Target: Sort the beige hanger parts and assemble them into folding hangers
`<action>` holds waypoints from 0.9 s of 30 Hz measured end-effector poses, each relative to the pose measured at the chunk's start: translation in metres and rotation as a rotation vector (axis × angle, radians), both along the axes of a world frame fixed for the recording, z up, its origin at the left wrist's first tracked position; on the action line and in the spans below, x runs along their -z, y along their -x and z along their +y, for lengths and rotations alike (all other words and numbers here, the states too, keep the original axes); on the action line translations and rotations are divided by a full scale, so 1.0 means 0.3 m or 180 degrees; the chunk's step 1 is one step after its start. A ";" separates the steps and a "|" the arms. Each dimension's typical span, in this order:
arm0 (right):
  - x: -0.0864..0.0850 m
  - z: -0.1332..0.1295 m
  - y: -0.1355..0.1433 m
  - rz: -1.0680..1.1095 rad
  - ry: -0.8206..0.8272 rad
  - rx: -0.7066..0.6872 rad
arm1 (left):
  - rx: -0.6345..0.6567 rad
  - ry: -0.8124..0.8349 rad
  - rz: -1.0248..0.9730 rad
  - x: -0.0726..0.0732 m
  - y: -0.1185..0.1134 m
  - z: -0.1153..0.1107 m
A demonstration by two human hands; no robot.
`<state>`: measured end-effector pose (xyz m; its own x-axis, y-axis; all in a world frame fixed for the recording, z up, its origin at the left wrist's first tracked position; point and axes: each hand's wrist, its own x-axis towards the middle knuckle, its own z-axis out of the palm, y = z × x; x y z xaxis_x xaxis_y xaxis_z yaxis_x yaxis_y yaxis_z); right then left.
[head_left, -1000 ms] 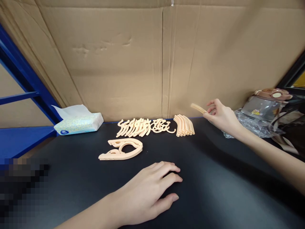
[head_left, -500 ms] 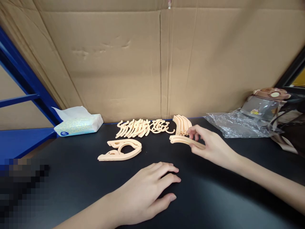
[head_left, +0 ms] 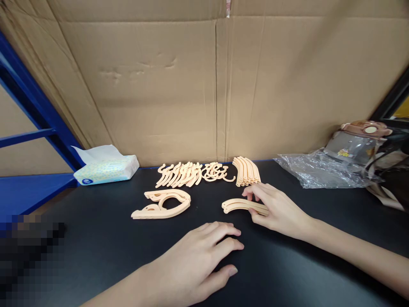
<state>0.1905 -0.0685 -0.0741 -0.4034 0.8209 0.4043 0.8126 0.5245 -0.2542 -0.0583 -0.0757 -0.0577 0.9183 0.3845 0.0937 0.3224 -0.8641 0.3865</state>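
Note:
My right hand (head_left: 277,209) grips the right end of a curved cream plastic piece (head_left: 238,205), whose free end points left. My left hand (head_left: 204,256) rests at the front middle, fingers apart, holding nothing. Behind my right hand stands a row of similar curved pieces (head_left: 246,170). To its left are a small heap of hooks (head_left: 214,171) and a row of short, wavy cream pieces (head_left: 179,175). A joined, folded cream assembly with a round gap (head_left: 174,209) lies in front of those, left of centre.
A tissue pack (head_left: 107,169) sits at the back left beside a blue metal frame (head_left: 60,145). Crumpled clear plastic (head_left: 319,170) and a bottle with a brown lid (head_left: 351,143) are at the back right. Cardboard (head_left: 159,85) rises behind the black table (head_left: 111,243).
My right hand has drawn the curved piece toward me, away from the row of similar pieces. My left hand looks nearly unchanged.

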 end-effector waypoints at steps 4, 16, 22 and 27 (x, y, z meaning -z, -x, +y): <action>0.003 0.002 -0.001 -0.0048 -0.0017 -0.0031 | 0.0003 -0.0015 -0.0010 0.000 0.001 0.000; 0.010 -0.002 0.001 -0.0094 0.0060 -0.0119 | -0.0042 -0.0025 -0.0005 -0.010 0.003 -0.007; 0.009 0.002 0.004 -0.0074 0.0132 -0.0116 | -0.0058 -0.0070 -0.0066 -0.019 0.002 -0.009; 0.016 0.003 0.002 -0.0073 0.0159 -0.0120 | -0.0049 -0.0086 -0.0023 -0.013 0.003 -0.005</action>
